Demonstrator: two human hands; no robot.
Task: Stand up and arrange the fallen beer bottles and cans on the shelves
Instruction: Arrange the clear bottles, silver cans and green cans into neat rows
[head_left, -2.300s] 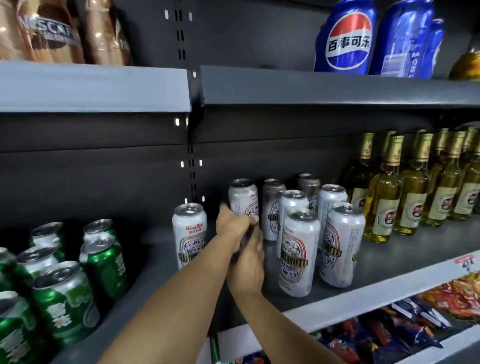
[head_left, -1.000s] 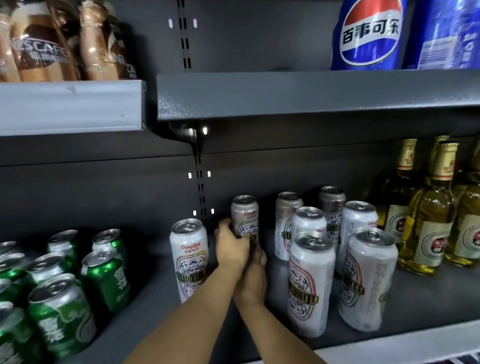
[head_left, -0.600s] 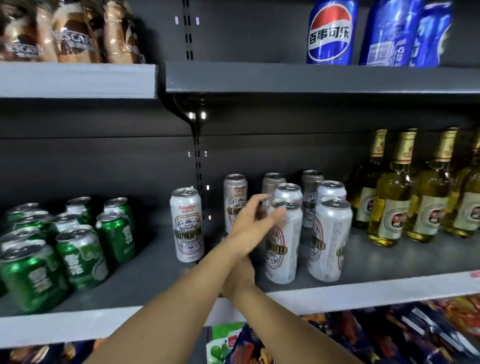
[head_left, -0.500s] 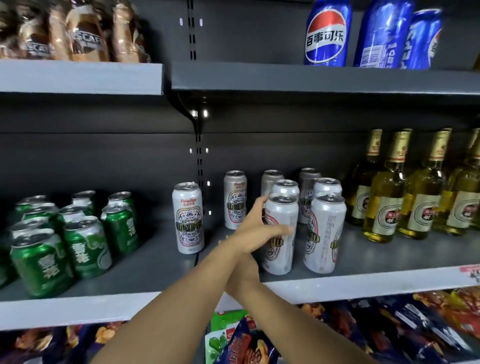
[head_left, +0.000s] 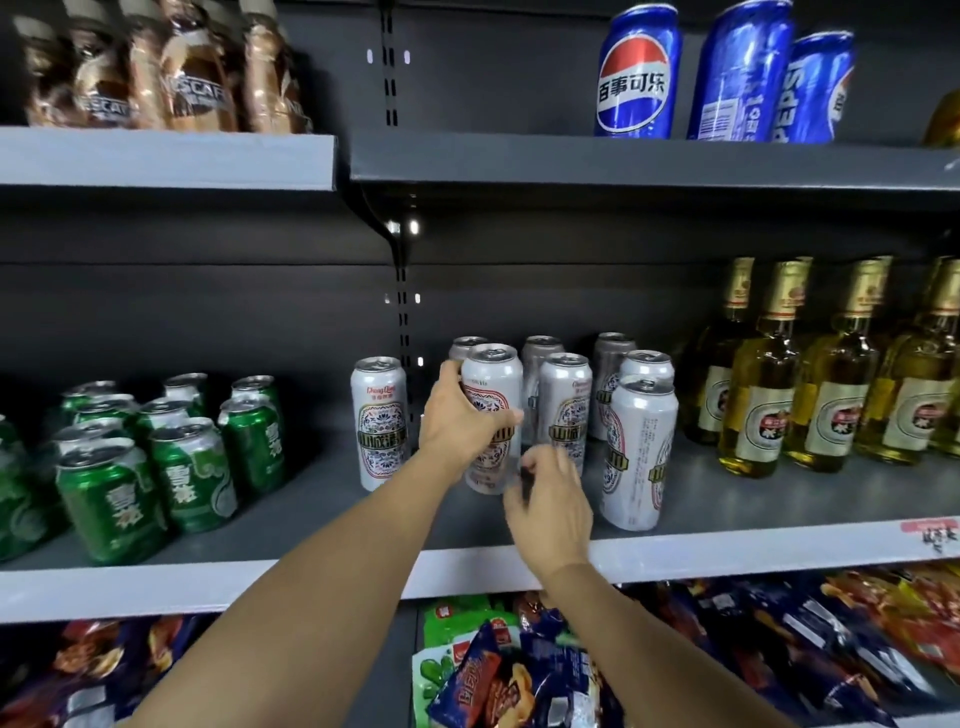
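Note:
Tall white beer cans stand upright in rows on the grey middle shelf (head_left: 311, 577). My left hand (head_left: 457, 421) grips one white can (head_left: 493, 376) round its middle; the can is upright, between a lone white can (head_left: 378, 415) on its left and another white can (head_left: 563, 405) on its right. My right hand (head_left: 550, 514) hovers just below and to the right of the held can's base, blurred, fingers loosely curled and holding nothing. A front white can (head_left: 640, 457) stands further right. Several more cans stand behind.
Green cans (head_left: 114, 499) stand grouped at the left of the same shelf, and yellow glass bottles (head_left: 763, 384) at the right. Blue Pepsi cans (head_left: 636, 78) and brown coffee bottles (head_left: 192, 78) fill the upper shelf. Snack bags (head_left: 519, 670) lie below.
My left hand went from spread fingers on a front can to gripping it. My right hand came out from under the left arm to the right. The camera pulled back.

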